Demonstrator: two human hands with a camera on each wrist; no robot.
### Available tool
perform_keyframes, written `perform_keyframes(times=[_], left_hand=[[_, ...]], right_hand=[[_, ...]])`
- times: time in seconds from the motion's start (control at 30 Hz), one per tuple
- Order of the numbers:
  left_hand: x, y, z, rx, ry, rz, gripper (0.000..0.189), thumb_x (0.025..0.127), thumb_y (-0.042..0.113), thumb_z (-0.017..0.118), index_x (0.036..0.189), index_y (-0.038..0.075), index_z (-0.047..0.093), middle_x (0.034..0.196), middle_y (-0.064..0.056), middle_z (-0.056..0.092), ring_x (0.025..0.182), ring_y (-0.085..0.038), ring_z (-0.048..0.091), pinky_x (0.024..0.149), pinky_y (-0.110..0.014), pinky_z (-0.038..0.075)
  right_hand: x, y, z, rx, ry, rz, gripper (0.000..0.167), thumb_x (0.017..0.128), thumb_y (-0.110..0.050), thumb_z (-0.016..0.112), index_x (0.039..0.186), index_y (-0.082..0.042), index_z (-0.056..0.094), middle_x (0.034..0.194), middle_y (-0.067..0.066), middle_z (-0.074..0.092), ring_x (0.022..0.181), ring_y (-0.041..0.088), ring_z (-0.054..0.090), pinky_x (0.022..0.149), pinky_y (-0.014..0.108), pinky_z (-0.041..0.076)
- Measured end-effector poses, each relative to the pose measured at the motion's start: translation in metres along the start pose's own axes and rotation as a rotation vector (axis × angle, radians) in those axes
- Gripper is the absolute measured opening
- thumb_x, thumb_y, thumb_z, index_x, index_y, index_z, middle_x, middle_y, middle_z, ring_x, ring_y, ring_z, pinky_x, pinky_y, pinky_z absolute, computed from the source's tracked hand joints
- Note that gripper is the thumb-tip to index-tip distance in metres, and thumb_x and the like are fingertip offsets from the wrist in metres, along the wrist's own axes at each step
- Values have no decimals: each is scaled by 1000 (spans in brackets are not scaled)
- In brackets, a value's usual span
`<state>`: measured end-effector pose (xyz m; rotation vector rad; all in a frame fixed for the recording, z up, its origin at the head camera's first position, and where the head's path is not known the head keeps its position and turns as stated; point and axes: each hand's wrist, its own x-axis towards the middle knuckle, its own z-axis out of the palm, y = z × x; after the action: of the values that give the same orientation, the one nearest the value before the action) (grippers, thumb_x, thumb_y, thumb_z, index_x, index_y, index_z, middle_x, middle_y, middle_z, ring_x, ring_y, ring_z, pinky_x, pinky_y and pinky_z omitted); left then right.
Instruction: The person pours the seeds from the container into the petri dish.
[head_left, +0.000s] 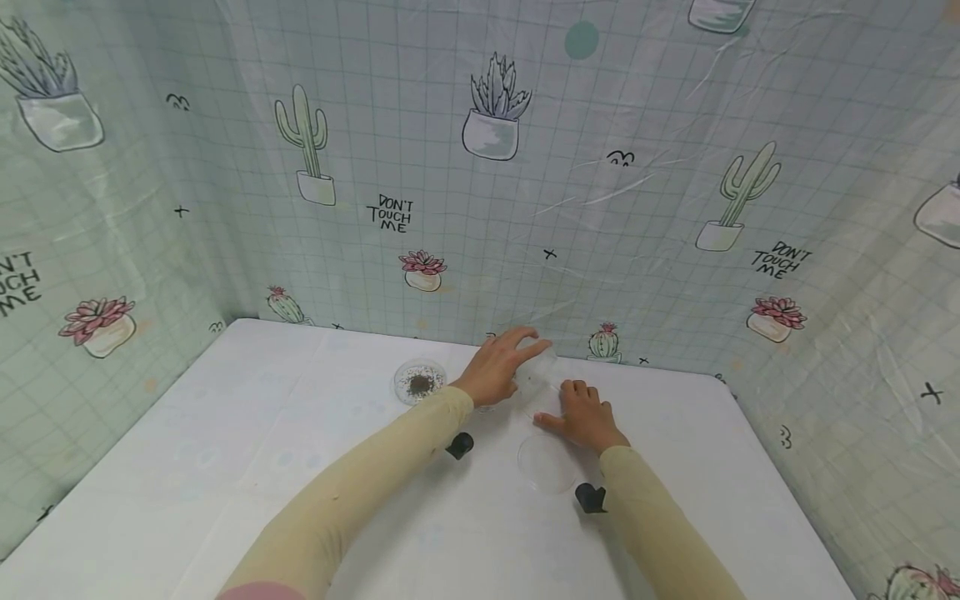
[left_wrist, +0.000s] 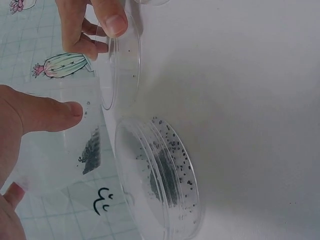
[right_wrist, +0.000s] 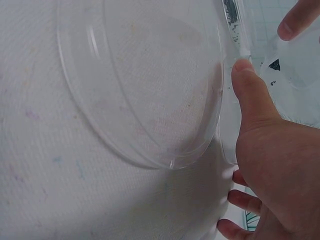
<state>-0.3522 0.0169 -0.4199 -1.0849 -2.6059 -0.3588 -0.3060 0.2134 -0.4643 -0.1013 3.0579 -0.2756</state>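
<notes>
My left hand (head_left: 495, 367) holds a translucent container (left_wrist: 50, 150), with dark granules gathered in one part of it; whether it is a bag or a cup I cannot tell. It is over a clear petri dish (left_wrist: 120, 65) that has a few dark specks. My right hand (head_left: 588, 419) grips that dish's rim, thumb (right_wrist: 252, 90) on the near side and fingers beyond. Left of the left hand sits another petri dish (head_left: 420, 382), with a dark heap of granules and scattered grains. A clear round dish or lid (head_left: 547, 462) lies in front of the right hand.
Everything stands on a white table (head_left: 187, 467). A patterned curtain (head_left: 570, 208) rises directly behind its far edge and along both sides. Black devices (head_left: 460, 446) are by both wrists.
</notes>
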Motion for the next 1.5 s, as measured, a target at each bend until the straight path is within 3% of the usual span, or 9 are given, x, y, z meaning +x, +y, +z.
perform_keyframes(times=[0.57,1.07,1.5], left_hand=[[5,7,1,-4,-13,29,89,76,4,79,148,32,37,151,0,37,142,-16,33,110,-45,41],[5,4,4,113,33,114,83,77,7,79,146,32,41,150,0,38,142,-16,34,107,-41,44],[9,10,0,157,27,168,80,79,10,79,145,33,42,150,1,39,143,-16,33,112,-39,40]], right_hand=[[0,5,0,1,-7,16,85,82,-63,64,133,1,43,138,23,45,122,42,44,94,66,43],[1,2,3,6,-15,16,87,81,-65,64,135,0,42,139,22,44,124,40,43,96,66,42],[2,2,4,6,4,14,88,80,-66,64,137,-2,41,140,21,44,125,40,42,97,66,42]])
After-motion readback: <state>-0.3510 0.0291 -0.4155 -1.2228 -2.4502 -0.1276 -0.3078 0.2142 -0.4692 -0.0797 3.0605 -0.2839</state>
